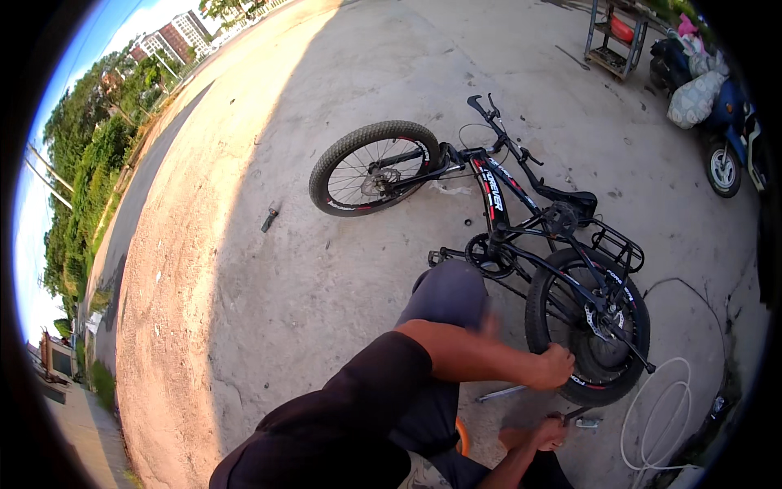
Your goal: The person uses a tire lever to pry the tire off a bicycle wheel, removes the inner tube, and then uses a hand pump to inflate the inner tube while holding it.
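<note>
Bicycle (494, 193) of black colour lies on its side on the concrete ground (293, 301), in front of the person and a little to the right. The left hand (555, 366) is curled closed at the edge of the rear wheel (599, 345); I cannot tell whether its fingers grip something. The right hand (551, 433) is lower, near the same wheel, and it is closed around a dark bar (578, 413), whose end points away from the hand. A silver tool (500, 394) lies on the ground near the left hand. A white hose (690, 396) lies in loops to the right of both hands.
</note>
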Motion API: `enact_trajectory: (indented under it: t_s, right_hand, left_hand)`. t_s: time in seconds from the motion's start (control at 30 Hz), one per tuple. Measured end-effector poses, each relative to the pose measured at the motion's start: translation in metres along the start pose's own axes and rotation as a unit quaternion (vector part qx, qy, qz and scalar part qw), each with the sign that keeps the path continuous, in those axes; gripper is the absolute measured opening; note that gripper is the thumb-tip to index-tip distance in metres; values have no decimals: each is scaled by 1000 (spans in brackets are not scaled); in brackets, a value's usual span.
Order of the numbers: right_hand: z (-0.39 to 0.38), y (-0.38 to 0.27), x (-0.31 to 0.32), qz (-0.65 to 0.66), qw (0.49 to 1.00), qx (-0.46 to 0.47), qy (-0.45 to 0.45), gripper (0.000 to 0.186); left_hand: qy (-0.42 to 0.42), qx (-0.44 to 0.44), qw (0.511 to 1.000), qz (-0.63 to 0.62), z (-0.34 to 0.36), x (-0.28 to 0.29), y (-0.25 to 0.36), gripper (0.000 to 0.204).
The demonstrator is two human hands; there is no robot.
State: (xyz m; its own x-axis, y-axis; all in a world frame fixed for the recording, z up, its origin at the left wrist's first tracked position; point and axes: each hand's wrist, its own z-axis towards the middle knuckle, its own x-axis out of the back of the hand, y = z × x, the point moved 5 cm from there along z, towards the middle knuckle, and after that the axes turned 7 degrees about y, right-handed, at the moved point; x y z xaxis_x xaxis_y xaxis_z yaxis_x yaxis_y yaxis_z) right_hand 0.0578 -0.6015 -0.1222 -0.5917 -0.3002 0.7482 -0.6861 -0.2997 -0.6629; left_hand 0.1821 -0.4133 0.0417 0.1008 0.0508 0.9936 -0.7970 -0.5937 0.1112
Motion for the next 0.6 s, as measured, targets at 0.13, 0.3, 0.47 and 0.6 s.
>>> enact_trajectory:
  t_s: [0.13,0.3,0.47,0.6]
  right_hand:
    - [-4,2,-4,-360,925,53,-112,50]
    - [-14,-92,46,243,945,-137,-170,76]
    - [8,-149,75,261,945,-40,-195,84]
    - [17,-183,101,215,944,-2,-252,80]
  left_hand:
    - [-77,100,979,160,-26,-29,-25,40]
    - [-97,59,986,124,-12,-22,-20,38]
    - [-24,-9,999,29,6,0,11,33]
    - [78,52,995,-44,29,-16,21,29]
